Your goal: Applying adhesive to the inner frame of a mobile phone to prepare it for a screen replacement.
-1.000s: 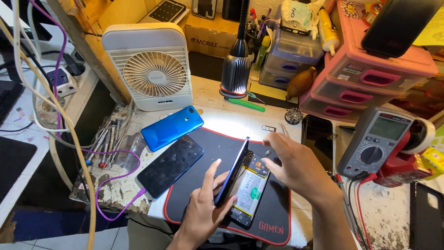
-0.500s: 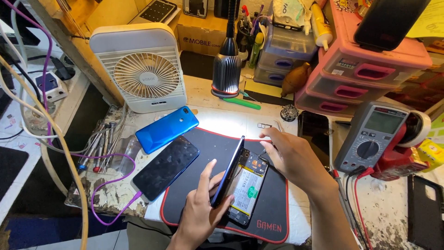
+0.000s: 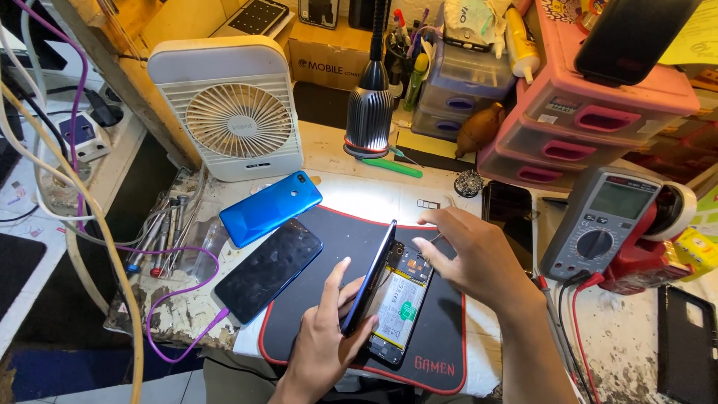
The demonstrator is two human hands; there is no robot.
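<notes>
The head view shows a crowded repair bench seen from above. At the far left, some small metal tools are laid beside a purple cable. Behind them a white fan is stood upright. A blue phone and a black phone are laid flat side by side, the black one partly on the black mat with the red edge. In the middle of the mat, an opened phone is laid face up with its insides showing. Its lifted screen panel is held up on edge by the left hand, which is closed around the panel's lower part. Just to the right, the right hand is half open, and a thin metal tool seems to be pinched in its fingertips near the top of the opened phone, though this is too small to be sure of. Farther right, a grey meter is leaned against a red holder. The opening step looks to be in hand; a slow, careful touch at the top parts is likely called for, with the panel kept steady.
</notes>
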